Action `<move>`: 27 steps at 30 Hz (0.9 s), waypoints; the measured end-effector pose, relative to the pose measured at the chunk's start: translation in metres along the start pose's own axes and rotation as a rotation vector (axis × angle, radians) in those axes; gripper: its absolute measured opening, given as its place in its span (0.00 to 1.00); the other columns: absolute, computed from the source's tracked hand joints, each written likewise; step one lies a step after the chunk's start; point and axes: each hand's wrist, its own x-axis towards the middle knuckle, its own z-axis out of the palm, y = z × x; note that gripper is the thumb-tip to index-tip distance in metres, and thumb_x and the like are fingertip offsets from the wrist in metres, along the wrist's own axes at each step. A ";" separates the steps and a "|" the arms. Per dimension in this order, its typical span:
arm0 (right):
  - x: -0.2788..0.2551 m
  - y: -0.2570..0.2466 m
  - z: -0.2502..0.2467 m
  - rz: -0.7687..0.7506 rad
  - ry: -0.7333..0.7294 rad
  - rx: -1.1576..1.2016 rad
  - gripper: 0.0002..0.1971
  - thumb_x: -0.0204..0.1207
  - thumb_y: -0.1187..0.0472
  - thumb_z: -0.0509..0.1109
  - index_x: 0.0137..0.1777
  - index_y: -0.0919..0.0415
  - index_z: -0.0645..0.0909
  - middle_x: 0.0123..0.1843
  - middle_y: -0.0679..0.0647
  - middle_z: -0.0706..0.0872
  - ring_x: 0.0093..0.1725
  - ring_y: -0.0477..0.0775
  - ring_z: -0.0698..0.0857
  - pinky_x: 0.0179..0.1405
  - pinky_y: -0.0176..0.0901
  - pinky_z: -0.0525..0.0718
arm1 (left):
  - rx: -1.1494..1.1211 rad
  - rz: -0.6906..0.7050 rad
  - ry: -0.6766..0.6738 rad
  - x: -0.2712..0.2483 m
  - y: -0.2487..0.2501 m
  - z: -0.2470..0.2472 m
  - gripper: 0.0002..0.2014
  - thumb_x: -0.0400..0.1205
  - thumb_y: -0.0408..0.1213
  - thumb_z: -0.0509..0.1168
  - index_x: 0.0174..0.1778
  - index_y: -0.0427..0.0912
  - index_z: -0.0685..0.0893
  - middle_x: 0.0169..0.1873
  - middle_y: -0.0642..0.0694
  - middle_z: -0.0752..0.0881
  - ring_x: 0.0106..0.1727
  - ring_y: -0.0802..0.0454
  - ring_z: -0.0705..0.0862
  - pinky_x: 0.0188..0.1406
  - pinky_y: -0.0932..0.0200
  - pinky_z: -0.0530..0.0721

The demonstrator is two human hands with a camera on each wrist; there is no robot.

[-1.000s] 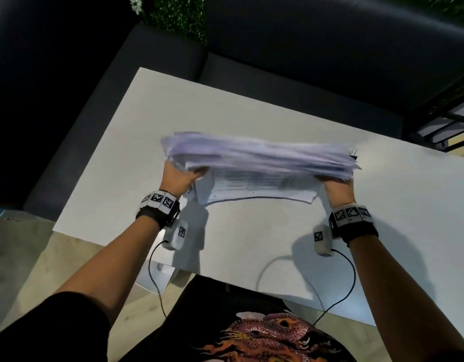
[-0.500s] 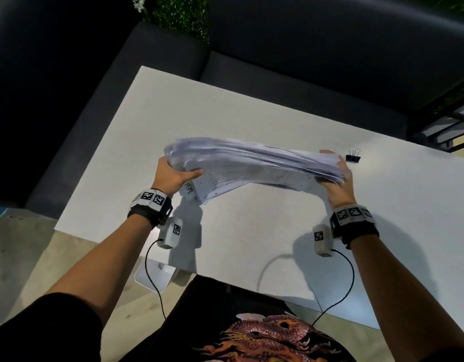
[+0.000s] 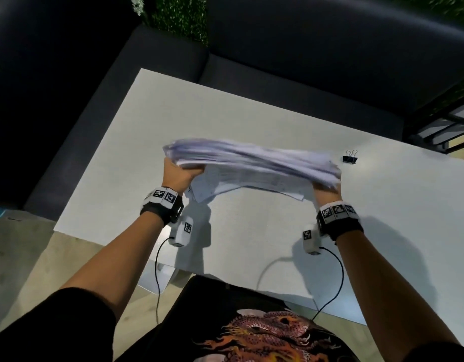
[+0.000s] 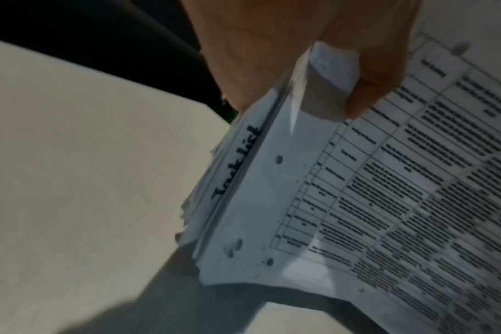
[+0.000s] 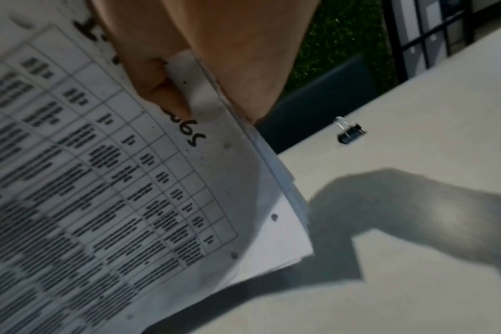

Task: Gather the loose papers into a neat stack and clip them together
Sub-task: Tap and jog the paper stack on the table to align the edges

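Note:
A thick stack of printed papers hangs above the white table, blurred by motion and sagging in the middle. My left hand grips its left end, fingers curled round the edge. My right hand grips the right end, with a finger pressed under the sheets. The bottom sheet shows a printed table. A black binder clip lies on the table just right of the stack, also seen as the clip in the right wrist view.
A dark sofa wraps round the far and left sides of the table. Cables run from both wrist cameras over the near table edge. A dark railing stands at the far right.
The stack has risen a little off the table and stays blurred. Both hands keep their grip on its ends. The clip has not moved.

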 end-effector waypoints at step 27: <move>-0.024 -0.011 -0.004 -0.363 -0.056 0.146 0.15 0.76 0.71 0.67 0.62 0.63 0.76 0.45 0.51 0.84 0.41 0.36 0.86 0.44 0.29 0.85 | 0.192 0.158 -0.123 -0.009 -0.010 -0.031 0.22 0.64 0.26 0.75 0.50 0.43 0.76 0.46 0.40 0.84 0.50 0.41 0.85 0.53 0.46 0.85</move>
